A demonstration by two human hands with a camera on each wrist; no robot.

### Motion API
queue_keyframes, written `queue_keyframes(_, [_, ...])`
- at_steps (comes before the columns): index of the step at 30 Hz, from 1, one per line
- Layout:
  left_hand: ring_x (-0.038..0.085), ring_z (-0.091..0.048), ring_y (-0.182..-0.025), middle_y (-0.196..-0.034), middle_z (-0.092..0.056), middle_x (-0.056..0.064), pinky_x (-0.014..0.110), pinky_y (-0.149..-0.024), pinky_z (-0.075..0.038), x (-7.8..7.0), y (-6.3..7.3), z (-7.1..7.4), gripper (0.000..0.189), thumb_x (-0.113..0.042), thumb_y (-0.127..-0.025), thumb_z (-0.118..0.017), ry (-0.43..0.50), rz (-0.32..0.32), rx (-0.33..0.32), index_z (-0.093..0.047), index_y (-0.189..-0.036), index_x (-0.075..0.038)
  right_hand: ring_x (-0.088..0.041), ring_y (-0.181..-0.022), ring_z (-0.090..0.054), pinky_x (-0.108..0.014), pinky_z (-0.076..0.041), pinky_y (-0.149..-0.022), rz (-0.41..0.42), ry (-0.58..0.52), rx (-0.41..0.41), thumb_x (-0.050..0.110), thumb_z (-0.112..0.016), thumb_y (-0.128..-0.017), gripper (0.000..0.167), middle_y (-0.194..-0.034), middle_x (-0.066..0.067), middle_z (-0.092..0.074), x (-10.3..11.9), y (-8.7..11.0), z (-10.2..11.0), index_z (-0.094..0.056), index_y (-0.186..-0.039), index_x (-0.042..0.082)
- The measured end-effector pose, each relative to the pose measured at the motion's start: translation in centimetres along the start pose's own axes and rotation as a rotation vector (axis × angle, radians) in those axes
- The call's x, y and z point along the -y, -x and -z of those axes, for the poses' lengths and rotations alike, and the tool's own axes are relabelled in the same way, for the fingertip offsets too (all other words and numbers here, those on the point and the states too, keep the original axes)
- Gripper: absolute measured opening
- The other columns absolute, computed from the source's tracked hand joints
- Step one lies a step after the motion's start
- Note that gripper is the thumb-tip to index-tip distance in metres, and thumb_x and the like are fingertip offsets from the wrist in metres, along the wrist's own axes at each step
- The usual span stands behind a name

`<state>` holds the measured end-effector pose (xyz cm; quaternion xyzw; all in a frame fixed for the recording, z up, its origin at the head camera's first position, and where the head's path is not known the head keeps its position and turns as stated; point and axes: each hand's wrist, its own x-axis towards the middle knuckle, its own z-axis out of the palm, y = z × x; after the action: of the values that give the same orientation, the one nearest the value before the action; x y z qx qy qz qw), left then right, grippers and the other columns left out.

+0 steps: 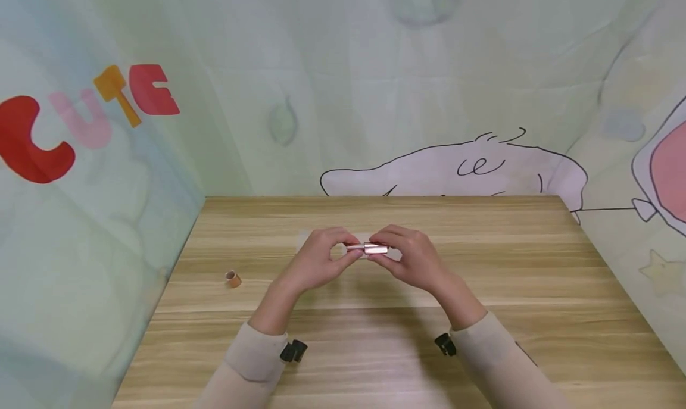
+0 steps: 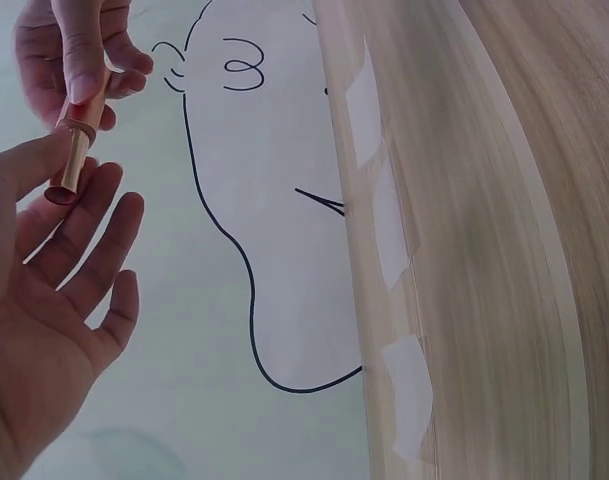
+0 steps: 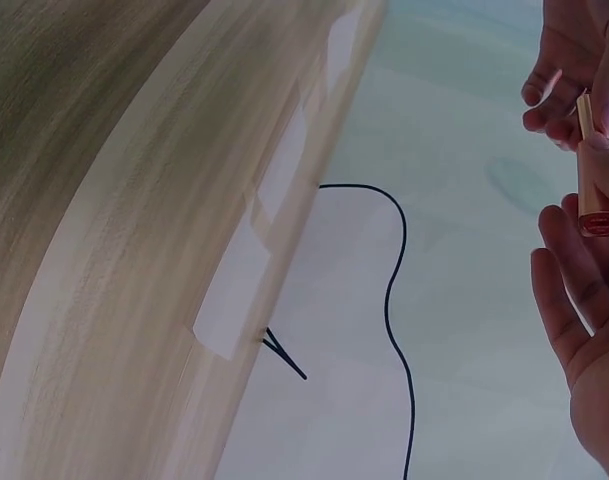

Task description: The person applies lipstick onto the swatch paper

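A slim rose-gold lipstick tube (image 1: 376, 249) is held level between both hands above the table. My left hand (image 1: 320, 259) pinches its narrower end between thumb and forefinger, the other fingers spread loosely. On the wider part, the thumb and fingers of my right hand (image 1: 411, 257) grip from the right. In the left wrist view the narrow end of the lipstick tube (image 2: 66, 188) looks hollow at its mouth. The right wrist view shows a red round base on the lipstick tube (image 3: 597, 215). A short copper-coloured cap (image 1: 233, 279) lies on the table left of my hands.
White paper-like strips (image 2: 396, 225) lie along the far part of the wooden table (image 1: 509, 260). A printed curtain (image 1: 241, 99) hangs behind and beside the table. Dark wrist straps (image 1: 293, 350) sit on the sleeves.
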<state>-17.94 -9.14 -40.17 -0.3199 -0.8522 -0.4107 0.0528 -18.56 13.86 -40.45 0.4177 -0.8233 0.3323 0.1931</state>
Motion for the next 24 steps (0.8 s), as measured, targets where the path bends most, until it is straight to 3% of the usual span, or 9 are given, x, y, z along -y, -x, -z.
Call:
queue_keyframes(6, [0.011,-0.062,-0.086,-0.091,-0.069,-0.004,0.033,-0.081,-0.054,0.04,0.12,0.01,0.006,-0.014,-0.092,-0.076,0.009,-0.02,-0.024,-0.075,-0.096,-0.009,-0.008,-0.077,-0.063,-0.028,-0.056,-0.067,-0.041,-0.049,0.009,0.014,-0.084,-0.084,0.022,-0.092,0.002,-0.073,-0.1,0.12,0.04,-0.075,-0.103,0.007])
queue_keyframes(13, [0.008,-0.061,-0.084,-0.09,-0.07,-0.006,0.039,-0.084,-0.045,0.07,0.22,0.03,0.009,-0.015,-0.088,-0.08,-0.038,-0.04,-0.077,-0.076,-0.095,-0.012,-0.009,-0.076,-0.063,-0.031,-0.057,-0.068,-0.07,-0.093,0.026,0.015,-0.083,-0.085,0.022,-0.09,0.001,-0.073,-0.02,-0.03,0.05,-0.076,-0.104,0.006])
queue_keyframes(24, [0.009,-0.064,-0.087,-0.092,-0.073,-0.005,0.039,-0.083,-0.043,0.0,0.29,-0.03,0.01,-0.015,-0.087,-0.081,-0.105,-0.115,-0.121,-0.076,-0.096,-0.013,-0.008,-0.074,-0.065,-0.029,-0.058,-0.067,-0.123,-0.205,0.048,0.009,-0.079,-0.088,0.014,-0.089,0.001,-0.074,-0.29,-0.04,-0.18,-0.076,-0.101,0.005])
